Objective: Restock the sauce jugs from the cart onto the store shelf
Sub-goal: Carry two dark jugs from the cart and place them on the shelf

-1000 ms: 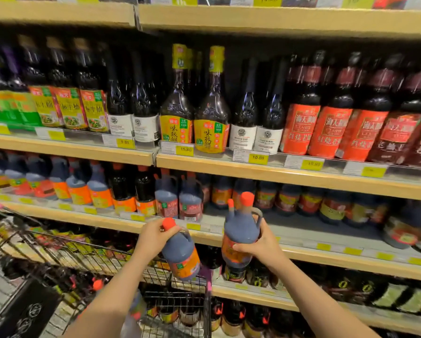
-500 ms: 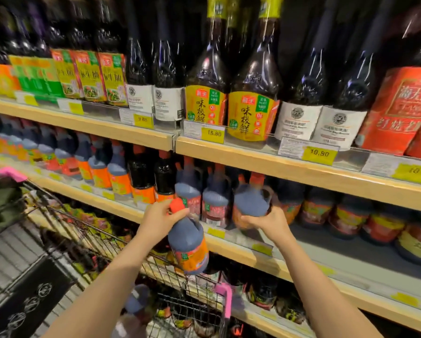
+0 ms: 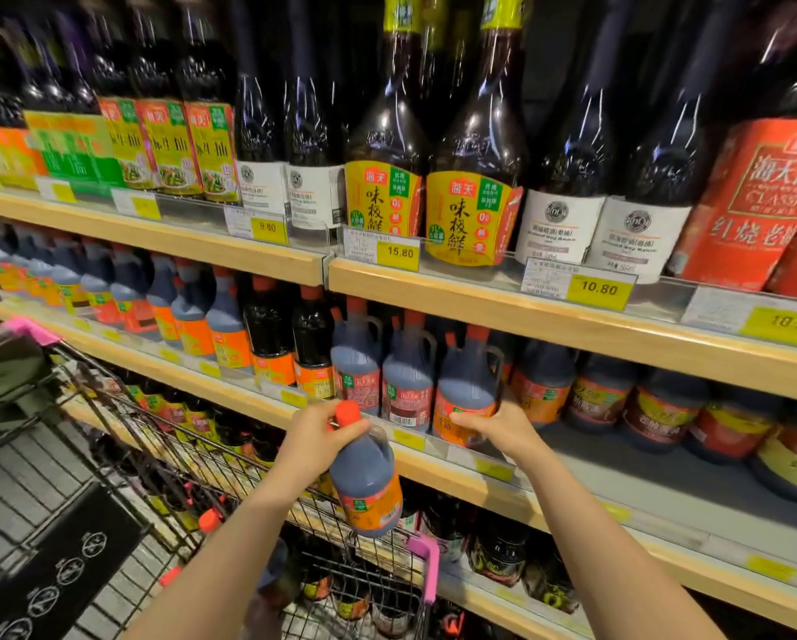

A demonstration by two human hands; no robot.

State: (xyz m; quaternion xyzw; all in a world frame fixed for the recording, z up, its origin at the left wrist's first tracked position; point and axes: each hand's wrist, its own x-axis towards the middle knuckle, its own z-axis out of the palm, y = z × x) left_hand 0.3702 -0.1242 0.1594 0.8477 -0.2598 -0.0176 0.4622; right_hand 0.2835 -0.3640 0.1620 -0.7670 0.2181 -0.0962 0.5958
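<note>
My left hand [image 3: 315, 436] grips a dark sauce jug [image 3: 368, 482] by its neck, just under the red cap, and holds it tilted in front of the middle shelf's edge. A second sauce jug [image 3: 465, 390] stands on the middle shelf [image 3: 572, 473], and my right hand [image 3: 498, 427] holds its lower orange label. To its left stand two like jugs [image 3: 405, 385] with red caps. The wire cart [image 3: 165, 459] with pink corner guards is at the lower left; a jug cap [image 3: 209, 517] shows inside it.
Tall dark bottles [image 3: 475, 145] fill the upper shelf above yellow price tags. Squat jars [image 3: 664, 408] stand right of my right hand. The shelf top in front of those jars is bare. A lower shelf with more jars [image 3: 498, 552] runs behind the cart.
My right hand has pushed its jug further onto the middle shelf, where it now stands beside the other jugs. The camera has moved closer. My left hand still holds its jug near the shelf edge.
</note>
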